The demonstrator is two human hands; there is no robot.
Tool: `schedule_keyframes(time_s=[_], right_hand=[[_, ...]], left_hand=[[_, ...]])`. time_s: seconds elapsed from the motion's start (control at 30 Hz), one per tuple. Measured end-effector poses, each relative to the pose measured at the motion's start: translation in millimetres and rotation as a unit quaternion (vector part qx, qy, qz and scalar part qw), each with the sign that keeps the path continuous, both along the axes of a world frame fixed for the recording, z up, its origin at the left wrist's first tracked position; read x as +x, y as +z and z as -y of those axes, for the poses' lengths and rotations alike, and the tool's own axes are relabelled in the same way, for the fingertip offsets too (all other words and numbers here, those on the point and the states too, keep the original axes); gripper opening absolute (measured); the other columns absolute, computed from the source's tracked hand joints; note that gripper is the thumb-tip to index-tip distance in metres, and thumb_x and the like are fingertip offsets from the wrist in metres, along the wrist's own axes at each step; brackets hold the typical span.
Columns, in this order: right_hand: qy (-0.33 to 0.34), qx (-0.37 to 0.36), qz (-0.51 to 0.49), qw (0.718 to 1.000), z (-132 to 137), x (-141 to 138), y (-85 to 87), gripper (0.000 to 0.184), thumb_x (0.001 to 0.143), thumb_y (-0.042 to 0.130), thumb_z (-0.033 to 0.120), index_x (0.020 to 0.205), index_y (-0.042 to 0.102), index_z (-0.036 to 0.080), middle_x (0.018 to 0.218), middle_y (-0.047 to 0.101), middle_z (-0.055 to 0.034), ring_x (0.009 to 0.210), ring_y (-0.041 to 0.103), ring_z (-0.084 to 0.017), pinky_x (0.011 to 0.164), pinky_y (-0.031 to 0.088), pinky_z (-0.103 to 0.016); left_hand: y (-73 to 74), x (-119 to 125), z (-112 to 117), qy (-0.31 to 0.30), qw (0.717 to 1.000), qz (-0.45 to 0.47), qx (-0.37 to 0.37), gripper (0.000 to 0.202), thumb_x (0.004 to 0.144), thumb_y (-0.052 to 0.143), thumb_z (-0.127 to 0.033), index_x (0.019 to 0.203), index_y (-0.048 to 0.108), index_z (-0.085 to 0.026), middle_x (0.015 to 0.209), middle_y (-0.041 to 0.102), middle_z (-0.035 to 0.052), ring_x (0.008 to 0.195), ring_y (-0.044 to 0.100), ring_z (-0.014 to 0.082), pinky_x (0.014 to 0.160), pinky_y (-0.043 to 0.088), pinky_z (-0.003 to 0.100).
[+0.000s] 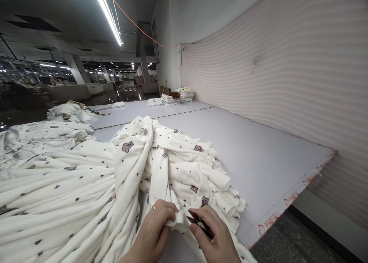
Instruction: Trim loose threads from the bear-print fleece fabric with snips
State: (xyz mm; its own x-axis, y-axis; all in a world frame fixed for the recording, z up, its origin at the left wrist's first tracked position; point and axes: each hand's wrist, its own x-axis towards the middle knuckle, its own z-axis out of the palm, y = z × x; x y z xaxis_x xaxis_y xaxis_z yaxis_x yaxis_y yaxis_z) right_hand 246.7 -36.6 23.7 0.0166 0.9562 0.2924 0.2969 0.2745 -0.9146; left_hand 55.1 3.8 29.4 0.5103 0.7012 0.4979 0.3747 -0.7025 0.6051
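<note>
White plush fabric [94, 178] with brown bear heads and small dark marks lies heaped and folded across the near table. My left hand [158, 224], a ring on one finger, pinches an edge of this fabric just right of the middle. Close beside it, my right hand [214, 232] is closed around small dark thread snips [202, 223]. The snips' pointed blades aim left at the pinched edge; whether they touch it I cannot tell. Part of the snips is hidden by my fingers.
Another white fabric pile [70, 111] sits at the far left. Stacked white pieces [185, 95] stand at the back by the wall. A striped pinkish sheet [276, 63] hangs along the right side. The grey table [267, 171] has a taped right edge with red print.
</note>
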Motion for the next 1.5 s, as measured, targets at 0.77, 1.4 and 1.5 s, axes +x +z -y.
schedule_keyframes(time_s=[0.77,1.4,1.5], right_hand=[[0.003,-0.024,-0.016,1.0,-4,-10,-1.5,0.023,0.074,0.068,0.033,0.095,0.071,0.026,0.084,0.069,-0.0025,0.073,0.063,-0.02,0.067,0.047,-0.027],[-0.055,0.024,-0.061,0.996,-18,-50,-18.8,0.019,0.089,0.053,0.033,0.079,0.063,0.021,0.069,0.061,0.0006,0.065,0.055,-0.015,0.06,0.041,-0.021],[-0.057,-0.001,-0.086,0.995,-20,-51,-16.4,0.027,0.091,0.049,0.039,0.075,0.058,0.02,0.062,0.052,0.0029,0.058,0.046,-0.012,0.054,0.036,-0.02]], left_hand=[[15.3,-1,-4,-0.006,0.999,-0.024,-0.033,0.025,0.078,0.038,0.0,0.086,0.045,-0.022,0.099,0.058,0.0051,0.092,0.054,0.0194,0.079,0.042,0.031],[30.0,4,-3,0.039,0.896,0.114,-0.427,0.02,0.083,0.056,-0.037,0.081,0.062,-0.018,0.073,0.053,-0.0023,0.075,0.048,0.0148,0.068,0.039,0.023],[26.0,1,-2,0.051,0.914,0.081,-0.394,0.024,0.082,0.058,-0.037,0.1,0.06,-0.021,0.069,0.046,-0.0048,0.067,0.043,0.0135,0.062,0.037,0.023]])
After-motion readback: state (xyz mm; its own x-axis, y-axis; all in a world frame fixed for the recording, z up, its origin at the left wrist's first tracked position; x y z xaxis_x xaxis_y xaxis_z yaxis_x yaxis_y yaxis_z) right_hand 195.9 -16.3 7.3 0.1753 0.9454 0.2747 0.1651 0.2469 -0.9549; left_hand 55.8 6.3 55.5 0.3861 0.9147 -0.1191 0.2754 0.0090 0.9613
